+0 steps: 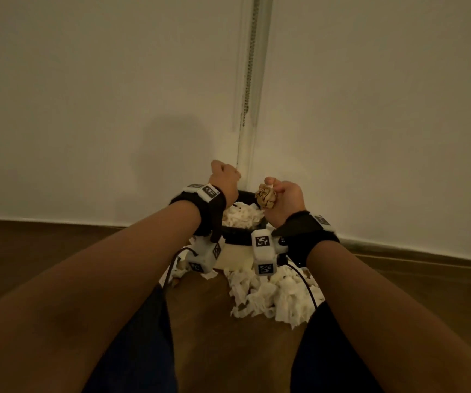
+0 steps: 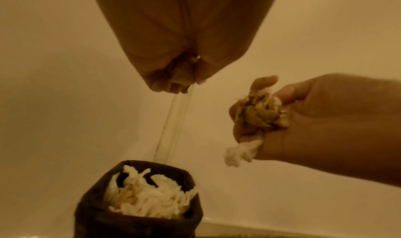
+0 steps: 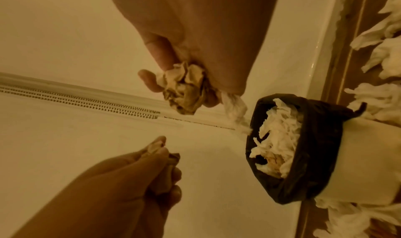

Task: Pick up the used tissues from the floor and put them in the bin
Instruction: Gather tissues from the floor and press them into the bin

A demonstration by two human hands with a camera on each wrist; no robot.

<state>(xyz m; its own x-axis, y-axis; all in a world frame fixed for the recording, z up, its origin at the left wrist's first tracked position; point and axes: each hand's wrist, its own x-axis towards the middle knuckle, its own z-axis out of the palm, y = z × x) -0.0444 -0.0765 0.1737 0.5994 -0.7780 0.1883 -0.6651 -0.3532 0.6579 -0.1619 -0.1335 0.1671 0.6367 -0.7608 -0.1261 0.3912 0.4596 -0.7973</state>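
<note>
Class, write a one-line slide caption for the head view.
Both hands raised over a full bin, right hand gripping a stained tissue ball.

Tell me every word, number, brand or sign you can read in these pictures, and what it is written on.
There are no readable words, numbers or brand names.
The white blocks on the left wrist and right wrist straps carry black-and-white square code patterns, not letters.
The bin, its black liner, the tissues on the floor and the wall show no print.
</note>
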